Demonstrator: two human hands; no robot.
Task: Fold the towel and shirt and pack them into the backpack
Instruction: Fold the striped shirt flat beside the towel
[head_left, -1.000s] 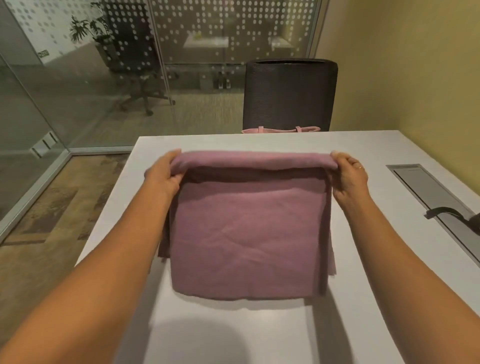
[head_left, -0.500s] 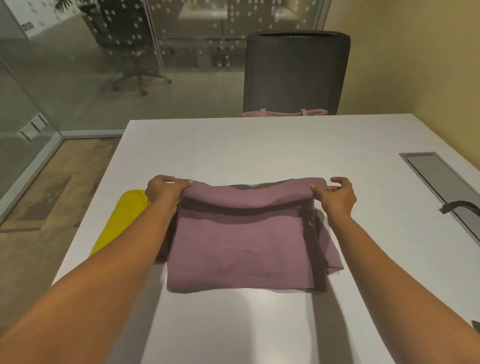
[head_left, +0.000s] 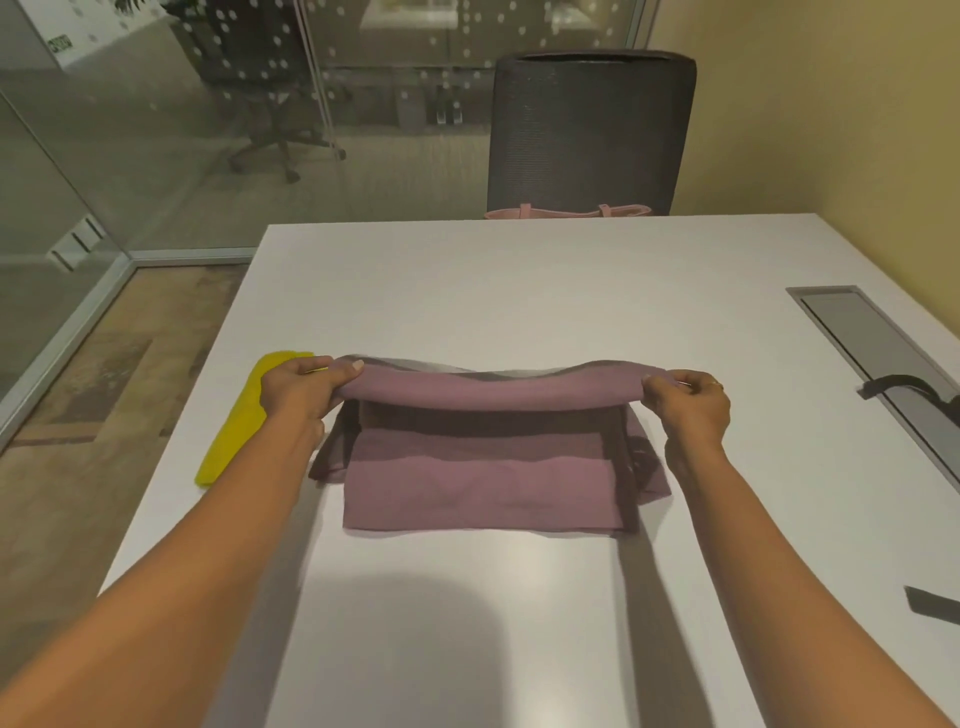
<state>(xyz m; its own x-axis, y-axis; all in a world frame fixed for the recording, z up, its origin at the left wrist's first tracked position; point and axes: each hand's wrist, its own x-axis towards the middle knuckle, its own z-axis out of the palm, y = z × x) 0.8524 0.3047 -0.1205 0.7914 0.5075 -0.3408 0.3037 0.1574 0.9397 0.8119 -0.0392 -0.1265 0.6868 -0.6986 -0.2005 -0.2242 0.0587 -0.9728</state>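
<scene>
Hands have drawn the shirt (head_left: 483, 483) fold toward 6 o'clock | left hand (head_left: 296, 400), right hand (head_left: 685, 405): fingers clamped on its corners, mid surface (head_left: 519, 291) | towel (head_left: 234, 431) folded at 9 o'clock | shirt fold, packing remain

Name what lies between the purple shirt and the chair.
Head view: bare white table, then a pink bag showing its top edge before the chair.

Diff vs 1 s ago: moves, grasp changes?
The left hand and right hand carried the far fold of the purple cloth toward the person, over its lower layer, which now shows less. No grip change: both still pinch the fold's ends. The near edge stayed on the table; a yellow cloth has come into view.
</scene>
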